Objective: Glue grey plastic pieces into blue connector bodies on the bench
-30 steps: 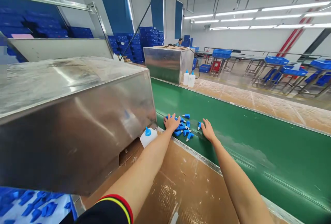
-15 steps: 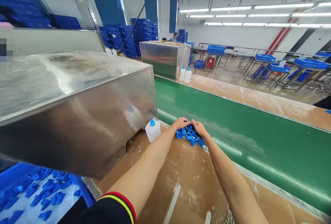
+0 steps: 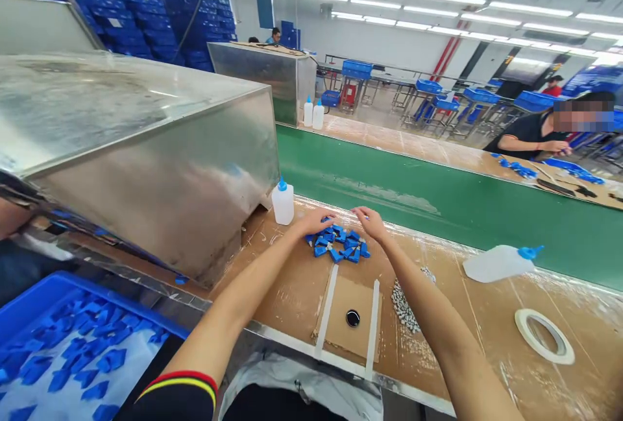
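Note:
A loose heap of small blue plastic pieces (image 3: 345, 253) lies on the brown work surface in front of me. My left hand (image 3: 317, 220) rests at the heap's far left edge with its fingers stretched over the nearest pieces; contact is hard to make out. At the heap's far right side is my right hand (image 3: 370, 222), apart from the pieces, fingers extended toward the left and nothing visible in them. Closer to me, a small round dish of black liquid (image 3: 353, 318) sits on a cardboard square (image 3: 341, 327) edged by white strips. Small grey pieces (image 3: 405, 307) lie partly behind my right forearm.
A white bottle (image 3: 283, 204) stands left of the heap, beside a metal housing (image 3: 195, 174). Another bottle (image 3: 499, 263) lies tilted at right, near a tape roll (image 3: 545, 336). A green conveyor (image 3: 379, 174) runs behind. A blue tray (image 3: 160, 324) holds more pieces. Across sits a co-worker (image 3: 530, 132).
My hands have moved apart from each other, and the blue pieces have been drawn nearer and spread out. My view has turned right, bringing the dish, tape roll and co-worker into sight.

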`<state>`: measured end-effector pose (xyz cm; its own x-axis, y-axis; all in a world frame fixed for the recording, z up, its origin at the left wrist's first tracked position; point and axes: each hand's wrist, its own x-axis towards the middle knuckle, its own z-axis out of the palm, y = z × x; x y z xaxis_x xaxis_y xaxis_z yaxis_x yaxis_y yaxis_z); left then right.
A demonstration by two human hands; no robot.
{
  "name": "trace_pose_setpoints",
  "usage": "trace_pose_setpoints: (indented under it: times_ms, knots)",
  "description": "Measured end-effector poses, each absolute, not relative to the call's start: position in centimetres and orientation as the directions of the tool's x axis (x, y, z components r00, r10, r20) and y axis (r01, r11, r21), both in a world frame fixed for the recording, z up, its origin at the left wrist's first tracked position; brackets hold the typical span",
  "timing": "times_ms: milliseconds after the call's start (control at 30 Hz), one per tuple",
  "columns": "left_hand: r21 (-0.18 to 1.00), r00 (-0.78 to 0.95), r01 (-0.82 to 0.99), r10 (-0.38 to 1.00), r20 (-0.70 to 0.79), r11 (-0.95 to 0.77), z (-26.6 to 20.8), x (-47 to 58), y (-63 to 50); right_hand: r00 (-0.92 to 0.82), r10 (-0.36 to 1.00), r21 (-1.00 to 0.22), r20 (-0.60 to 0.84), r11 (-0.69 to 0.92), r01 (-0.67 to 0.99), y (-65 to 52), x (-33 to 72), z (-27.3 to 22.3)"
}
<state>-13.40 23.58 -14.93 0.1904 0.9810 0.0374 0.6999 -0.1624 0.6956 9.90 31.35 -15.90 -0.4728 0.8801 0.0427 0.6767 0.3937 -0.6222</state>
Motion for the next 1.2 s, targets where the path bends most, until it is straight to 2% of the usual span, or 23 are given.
trace_pose_setpoints:
  times_ms: [167, 300, 467, 567, 633, 700, 767, 867, 967, 1067, 1133, 1200]
  knots:
    - [0.718, 0.007, 0.687, 0.988, 0.152, -0.115, -16.6, -14.3, 19.0, -0.358, 0.925, -0.509, 0.126, 0.37, 0.778, 29.2, 13.2, -15.4]
    - [0.777, -0.015, 0.616, 0.985, 0.171, -0.126, -17.7, -14.1, 16.9, -0.362, 0.917, -0.453, 0.167, 0.398, 0.798, 27.1, 13.0, -15.9]
    - [0.85, -0.064, 0.505, 0.976, 0.209, -0.149, -16.8, -14.1, 13.2, -0.399, 0.872, -0.445, 0.283, 0.488, 0.751, 22.7, 13.1, -14.5]
    - [0.905, -0.054, 0.401, 0.983, 0.175, -0.139, -16.4, -13.0, 8.7, -0.458, 0.807, -0.441, 0.373, 0.588, 0.678, 16.6, 12.9, -14.1]
    - [0.968, 0.081, 0.233, 0.994, 0.071, -0.088, -16.5, -11.6, 5.2, -0.519, 0.731, -0.421, 0.443, 0.68, 0.599, 11.3, 12.3, -14.8]
    - [0.992, 0.273, -0.085, 0.96, -0.067, 0.093, -16.9, -9.9, 1.9, -0.546, 0.642, -0.384, 0.538, 0.763, 0.52, 6.2, 11.5, -15.9]
    - [0.905, 0.351, -0.329, 0.924, -0.149, 0.271, -17.6, -8.3, -0.9, -0.515, 0.599, -0.364, 0.613, 0.793, 0.489, 2.1, 11.0, -17.2]
    - [0.77, 0.39, -0.479, 0.888, -0.244, 0.422, -18.8, -6.6, -3.7, -0.5, 0.61, -0.384, 0.615, 0.785, 0.486, -1.8, 11.0, -18.4]
    - [0.691, 0.444, -0.492, 0.836, -0.323, 0.529, -19.8, -5.9, -5.1, -0.566, 0.597, -0.397, 0.569, 0.802, 0.446, -3.9, 11.8, -18.4]
    - [0.722, 0.419, -0.456, 0.841, -0.342, 0.521, -20.1, -6.1, -5.0, -0.6, 0.609, -0.439, 0.519, 0.792, 0.424, -4.4, 14.0, -17.8]
    - [0.799, 0.376, -0.399, 0.875, -0.305, 0.45, -20.2, -6.7, -4.0, -0.499, 0.707, -0.508, 0.501, 0.707, 0.492, -3.4, 16.5, -17.8]
    - [0.888, 0.307, -0.306, 0.919, -0.248, 0.342, -20.3, -7.4, -2.5, -0.231, 0.84, -0.574, 0.491, 0.511, 0.639, -1.6, 19.6, -18.4]
